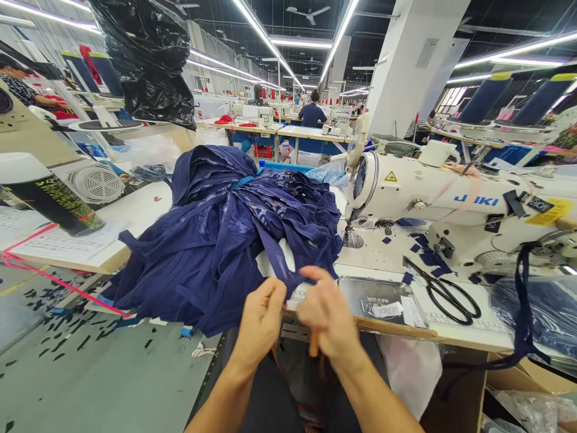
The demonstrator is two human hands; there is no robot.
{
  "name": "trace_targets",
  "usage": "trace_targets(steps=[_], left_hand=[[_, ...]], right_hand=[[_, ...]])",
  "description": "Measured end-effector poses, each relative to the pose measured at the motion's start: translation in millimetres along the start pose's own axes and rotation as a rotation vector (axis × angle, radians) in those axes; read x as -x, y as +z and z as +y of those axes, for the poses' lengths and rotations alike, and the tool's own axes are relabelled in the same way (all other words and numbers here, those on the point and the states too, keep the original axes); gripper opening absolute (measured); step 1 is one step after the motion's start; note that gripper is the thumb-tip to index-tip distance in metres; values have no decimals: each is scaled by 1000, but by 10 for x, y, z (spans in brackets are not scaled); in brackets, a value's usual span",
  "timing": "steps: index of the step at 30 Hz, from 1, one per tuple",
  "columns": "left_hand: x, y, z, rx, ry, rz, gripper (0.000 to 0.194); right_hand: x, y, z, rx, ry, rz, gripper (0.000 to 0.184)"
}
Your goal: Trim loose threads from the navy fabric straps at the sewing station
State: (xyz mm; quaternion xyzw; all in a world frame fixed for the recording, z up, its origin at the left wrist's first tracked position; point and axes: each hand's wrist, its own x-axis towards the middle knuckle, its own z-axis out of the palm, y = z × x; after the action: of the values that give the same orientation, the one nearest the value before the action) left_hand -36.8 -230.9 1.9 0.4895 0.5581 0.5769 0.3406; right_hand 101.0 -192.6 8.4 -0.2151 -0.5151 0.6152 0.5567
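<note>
A big heap of navy blue fabric strips lies on the sewing table's left part and hangs over its front edge. My left hand pinches a navy strip at the heap's lower edge, fingers closed on it. My right hand is beside it, fingers curled near the same strip end; an orange-brown object shows under its palm. Whether the right hand grips the strip is unclear. Both hands hover at the table's front edge.
A white JUKI sewing machine stands at right, with black scissors and a metal tray in front. A dark spray can sits at left. A black plastic bag hangs above. Other workers sit at far tables.
</note>
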Motion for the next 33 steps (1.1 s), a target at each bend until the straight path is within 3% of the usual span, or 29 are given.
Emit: trace_targets(steps=[3, 6, 9, 11, 14, 21, 28, 33], left_hand=[[-28, -156, -11, 21, -35, 66, 32], [-47, -176, -52, 88, -51, 40, 32], [-53, -93, -71, 146, -68, 63, 31], [-47, -45, -69, 129, -74, 72, 31], [-28, -15, -57, 67, -65, 85, 32], [1, 12, -25, -42, -17, 117, 29], [-9, 1, -29, -98, 17, 132, 29], [-24, -4, -75, -96, 14, 128, 30]], right_hand=[[54, -185, -322, -93, -292, 250, 24], [107, -203, -398, 241, -257, 94, 23], [90, -101, -208, 687, -247, -8, 21], [45, -52, -56, 828, -287, -10, 22], [-16, -29, 72, 896, -312, -53, 24], [-56, 75, 120, 1037, -407, -98, 21], [-67, 130, 171, 1185, -513, -34, 23], [-45, 126, 203, 1241, -568, -67, 22]])
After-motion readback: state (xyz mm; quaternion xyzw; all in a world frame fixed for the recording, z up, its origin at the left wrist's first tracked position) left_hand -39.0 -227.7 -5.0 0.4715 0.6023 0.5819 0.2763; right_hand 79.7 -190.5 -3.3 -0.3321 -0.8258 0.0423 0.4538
